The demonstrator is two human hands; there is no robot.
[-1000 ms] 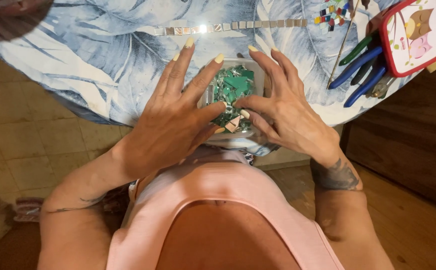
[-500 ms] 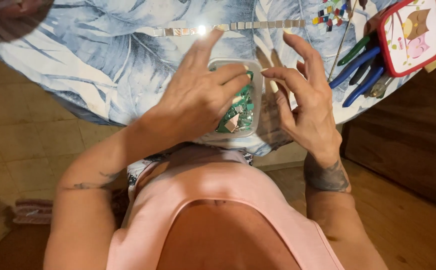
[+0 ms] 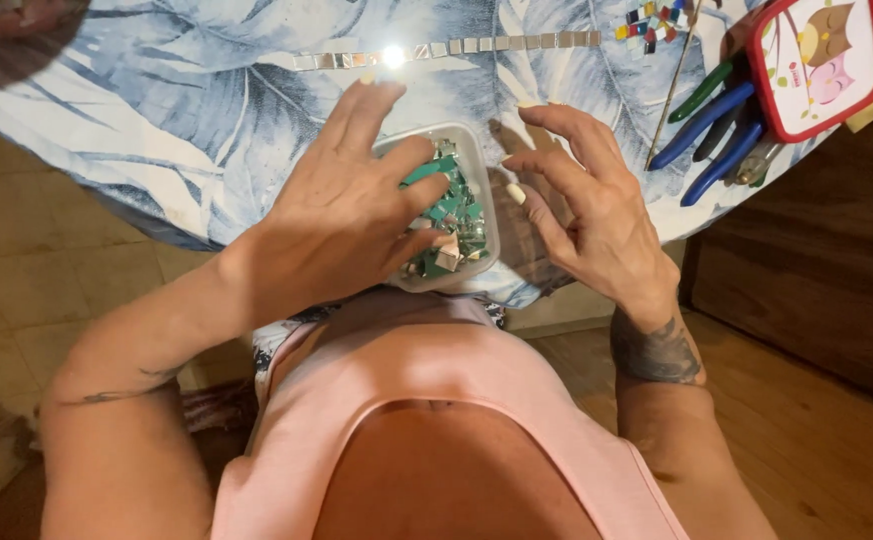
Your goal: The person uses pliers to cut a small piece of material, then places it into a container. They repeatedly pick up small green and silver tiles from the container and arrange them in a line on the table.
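Leaf-printed cloth covered the counter, and a clear tub of green tile chips sat at its near edge.
Left hand lay flat and spread over the tub, gripping nothing; right hand hovered just right of it, fingers loosely curled and empty. Blue-handled pliers lay far right.

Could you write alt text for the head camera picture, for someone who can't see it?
Seen from above, a person's left hand lies over a clear tub of green tile bits, while the right hand hovers beside it, fingers spread. Pliers lie on the leaf-print tablecloth.
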